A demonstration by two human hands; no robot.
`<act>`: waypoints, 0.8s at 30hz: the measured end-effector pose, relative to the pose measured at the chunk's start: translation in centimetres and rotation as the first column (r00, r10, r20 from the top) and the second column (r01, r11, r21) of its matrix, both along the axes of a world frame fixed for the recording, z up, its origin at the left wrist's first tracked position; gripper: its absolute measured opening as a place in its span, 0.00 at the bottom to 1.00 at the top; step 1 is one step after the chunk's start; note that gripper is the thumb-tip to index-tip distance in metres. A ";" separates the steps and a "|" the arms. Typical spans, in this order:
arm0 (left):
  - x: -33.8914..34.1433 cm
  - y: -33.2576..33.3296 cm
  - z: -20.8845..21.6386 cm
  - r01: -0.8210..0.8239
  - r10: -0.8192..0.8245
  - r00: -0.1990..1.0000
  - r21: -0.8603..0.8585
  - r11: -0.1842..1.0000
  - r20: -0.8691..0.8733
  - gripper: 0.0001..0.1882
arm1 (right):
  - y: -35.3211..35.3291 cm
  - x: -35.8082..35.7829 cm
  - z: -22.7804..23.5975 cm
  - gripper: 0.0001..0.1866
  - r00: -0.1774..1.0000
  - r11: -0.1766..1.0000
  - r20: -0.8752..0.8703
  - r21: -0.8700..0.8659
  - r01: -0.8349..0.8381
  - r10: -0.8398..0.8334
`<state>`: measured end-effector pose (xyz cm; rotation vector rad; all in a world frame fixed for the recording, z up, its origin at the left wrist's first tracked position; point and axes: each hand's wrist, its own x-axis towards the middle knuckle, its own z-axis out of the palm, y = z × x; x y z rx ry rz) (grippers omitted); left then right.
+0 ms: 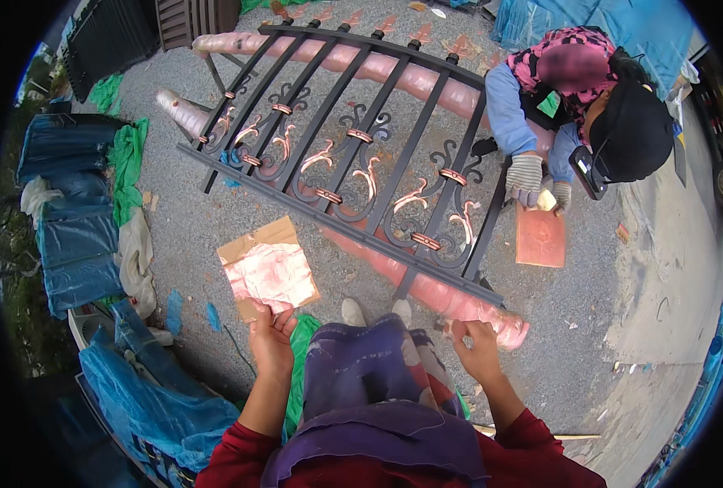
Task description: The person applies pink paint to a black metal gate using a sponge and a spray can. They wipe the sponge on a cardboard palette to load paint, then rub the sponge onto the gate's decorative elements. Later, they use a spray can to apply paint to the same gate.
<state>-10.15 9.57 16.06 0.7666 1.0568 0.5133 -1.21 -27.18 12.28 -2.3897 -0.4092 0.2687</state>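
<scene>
My left hand grips the lower edge of a square cardboard piece, smeared with shiny pink-copper paint over most of its face. My right hand is closed, fingers curled in a pinch, beside the near end of a pink-wrapped support; anything in it is too small or hidden to name. Ahead of both hands lies a dark metal fence panel with spear tips and scrollwork. Its collars and some leaf shapes are copper-coloured.
A co-worker in a cap and striped gloves bends over the panel's right end, above another pink-painted square board. A second pink-wrapped support lies under the far side. Blue-wrapped stacks and green sheeting stand at left.
</scene>
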 end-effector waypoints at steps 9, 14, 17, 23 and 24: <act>-1.8 -2.8 3.7 -0.003 0.002 0.999 0.026 1.000 0.036 0.11 | -4.9 3.1 1.3 0.14 0.996 0.996 0.024 0.006 0.085 -0.085; -2.3 -3.2 5.1 -0.004 0.004 1.000 0.044 0.999 0.009 0.11 | -5.6 3.8 1.1 0.17 0.991 0.991 -0.021 0.032 0.132 -0.131; -2.2 -3.0 4.9 0.006 -0.007 1.000 0.050 0.999 0.015 0.11 | -4.4 3.2 0.6 0.17 0.994 0.992 0.032 0.069 0.105 -0.107; 0.6 -2.1 4.8 0.071 -0.071 0.996 0.004 0.997 0.051 0.11 | -0.6 3.5 2.8 0.15 0.987 0.968 -0.121 0.212 0.134 -0.110; 1.0 -1.6 4.3 0.067 -0.067 0.998 -0.012 0.998 0.021 0.10 | -0.5 3.7 2.3 0.15 0.987 0.975 -0.122 0.184 0.126 -0.105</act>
